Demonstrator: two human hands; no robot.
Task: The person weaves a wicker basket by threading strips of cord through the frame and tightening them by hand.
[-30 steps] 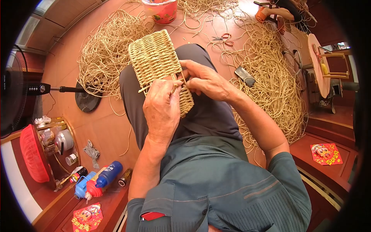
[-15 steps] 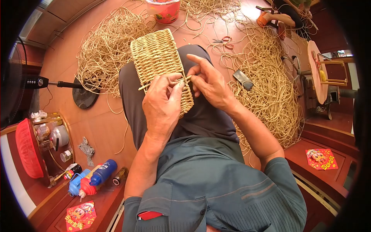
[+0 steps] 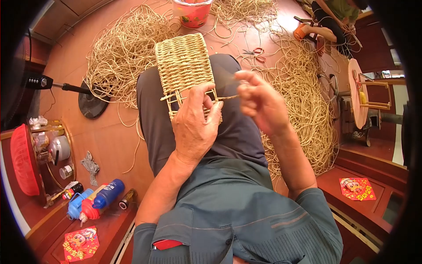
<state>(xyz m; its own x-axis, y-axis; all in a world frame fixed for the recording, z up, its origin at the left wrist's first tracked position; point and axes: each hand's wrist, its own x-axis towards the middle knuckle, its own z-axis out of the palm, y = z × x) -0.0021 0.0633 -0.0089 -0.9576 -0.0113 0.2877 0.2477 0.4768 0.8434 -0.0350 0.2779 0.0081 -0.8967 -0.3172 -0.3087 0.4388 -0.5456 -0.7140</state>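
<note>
A woven straw basket (image 3: 183, 59) lies across my lap, its dense weave at the far end and an open gap with bare stakes nearer me. My left hand (image 3: 195, 121) is closed on the basket at this gap, thumb and index finger pinching at its right edge. From that edge a short twisted straw cord (image 3: 228, 97) runs out to the right. At the cord's outer end is my right hand (image 3: 263, 103), smeared by motion, its fingers curled round the cord's end. The palm hides part of the basket's near end.
Heaps of straw cord (image 3: 299, 110) cover the floor right and left. Red-handled scissors (image 3: 258, 54) lie ahead, near a red bucket (image 3: 192, 13). A fan base (image 3: 93, 103) stands left, with bottles (image 3: 107, 193) below it. Another person (image 3: 334, 22) sits at upper right.
My right hand has moved right, away from the basket, drawing the cord out taut. My left hand stays at the basket, shifted slightly right, and the gap between the stakes shows more.
</note>
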